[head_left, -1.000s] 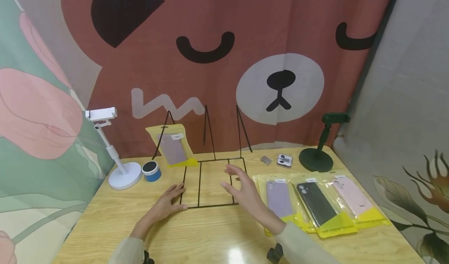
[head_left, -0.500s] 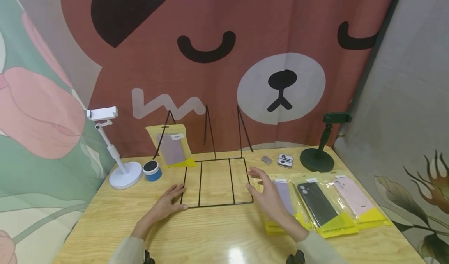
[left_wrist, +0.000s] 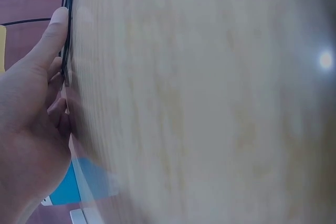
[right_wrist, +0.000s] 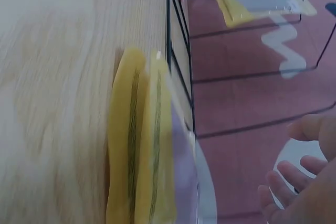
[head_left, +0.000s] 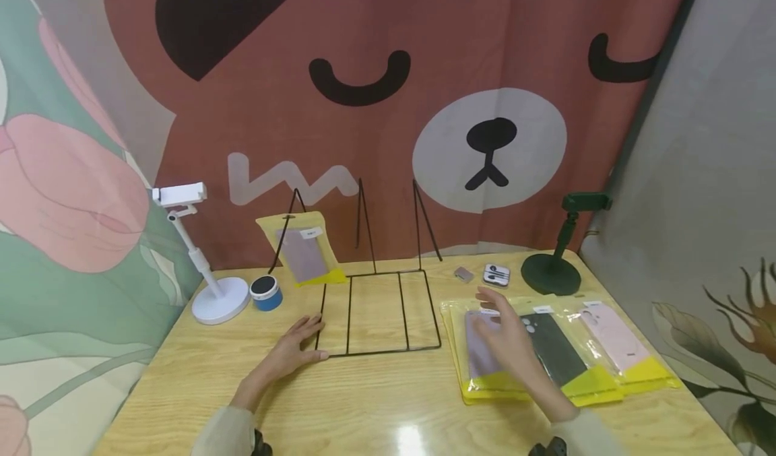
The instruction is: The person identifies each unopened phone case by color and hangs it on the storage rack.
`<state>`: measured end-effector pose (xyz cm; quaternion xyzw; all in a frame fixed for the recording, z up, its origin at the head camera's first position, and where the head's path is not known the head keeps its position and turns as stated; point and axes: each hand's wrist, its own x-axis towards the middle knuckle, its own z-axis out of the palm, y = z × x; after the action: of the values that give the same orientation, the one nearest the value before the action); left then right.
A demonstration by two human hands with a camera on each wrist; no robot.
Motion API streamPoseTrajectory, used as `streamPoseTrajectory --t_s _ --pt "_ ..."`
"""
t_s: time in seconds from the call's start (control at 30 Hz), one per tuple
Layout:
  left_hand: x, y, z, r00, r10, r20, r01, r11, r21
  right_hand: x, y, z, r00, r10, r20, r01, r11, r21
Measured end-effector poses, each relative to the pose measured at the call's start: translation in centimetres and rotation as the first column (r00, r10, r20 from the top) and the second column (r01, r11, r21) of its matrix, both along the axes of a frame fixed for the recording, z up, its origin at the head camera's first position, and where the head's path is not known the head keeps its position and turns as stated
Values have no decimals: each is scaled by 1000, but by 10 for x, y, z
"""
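A black wire display rack point(head_left: 378, 351) lies on the table with its base flat and its prongs rising at the back. My left hand point(head_left: 285, 355) rests at the rack's front left corner, fingertips over the side wire and thumb by the front wire. On the leftmost prong hangs a yellow-edged pouch with a purple phone case point(head_left: 303, 254). My right hand point(head_left: 512, 338) hovers above more packaged phone cases, thumb apart from loosely bent fingers, holding nothing. Below it lie a purple case point(head_left: 479, 362), a black case point(head_left: 560, 348) and a pink case point(head_left: 615, 335); the hand partly covers the first two.
A white phone stand point(head_left: 212, 301) and a blue-and-white cylinder point(head_left: 267, 294) stand left of the rack. Toward the back right are a small grey item point(head_left: 463, 275), boxed earphones point(head_left: 497, 275) and a dark green phone stand point(head_left: 550, 274). A bear-print curtain point(head_left: 376, 139) hangs behind the table.
My right hand has moved right, from over the rack's base to above the packaged cases. My left hand stays at the rack's corner.
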<state>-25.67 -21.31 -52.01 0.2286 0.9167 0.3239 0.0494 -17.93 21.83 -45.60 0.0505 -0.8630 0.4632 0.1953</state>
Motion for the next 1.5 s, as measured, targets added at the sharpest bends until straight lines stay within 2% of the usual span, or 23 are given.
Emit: streamPoseTrajectory --t_s 0.2,0.37,0.6,0.77,1.17,1.4,1.5 --pt "-5 8 0 1000 -1 -6 1 1000 21 -2 30 4 996 -75 56 71 995 72" --pt "-8 11 0 1000 -2 -12 3 1000 26 4 51 2 982 -151 112 132 977 166" --pt "-4 7 -3 1000 -2 8 1 1000 10 18 75 -11 954 -251 164 184 923 338" --pt "0 2 -3 1000 13 12 -13 1000 21 22 85 -19 928 -292 229 182 896 405" --pt "0 0 -1 999 17 30 -17 1000 20 25 100 -21 877 -309 367 127 887 443" --pt "0 0 0 999 19 28 -20 1000 16 22 108 -20 872 -294 391 71 867 493" --pt "0 0 -1 1000 19 24 -19 1000 14 21 110 -19 849 -307 431 59 864 500"
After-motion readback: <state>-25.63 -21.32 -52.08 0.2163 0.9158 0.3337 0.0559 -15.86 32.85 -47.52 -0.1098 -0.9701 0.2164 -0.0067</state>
